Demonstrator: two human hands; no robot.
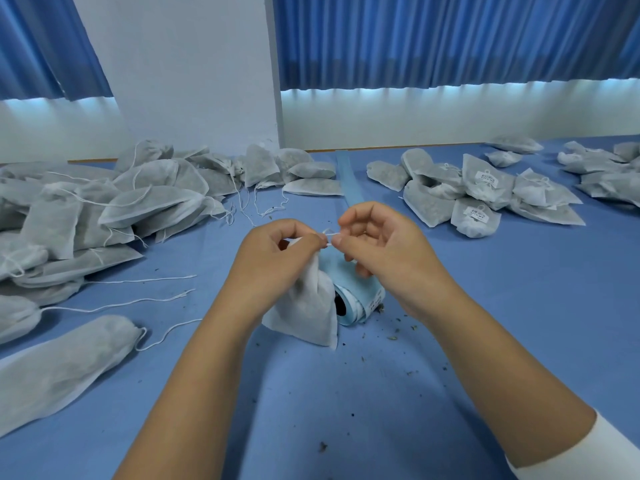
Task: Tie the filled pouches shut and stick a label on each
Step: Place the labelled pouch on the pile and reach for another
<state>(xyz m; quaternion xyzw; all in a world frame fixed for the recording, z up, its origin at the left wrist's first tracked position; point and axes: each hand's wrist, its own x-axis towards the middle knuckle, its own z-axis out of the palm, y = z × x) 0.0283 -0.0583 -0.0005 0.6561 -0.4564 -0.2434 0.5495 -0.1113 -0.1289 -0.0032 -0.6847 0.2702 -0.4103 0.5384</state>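
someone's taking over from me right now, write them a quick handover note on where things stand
Hands: the left hand grips the neck of a pouch held upright; the right hand pinches its string, and the knot looks unfinished.
Things: the label roll lies on the table just behind that pouch.
Done: the right heap is tied, with labels showing on several.
Left: finish this knot, label this pouch, then work through the left heap, whose strings lie loose.
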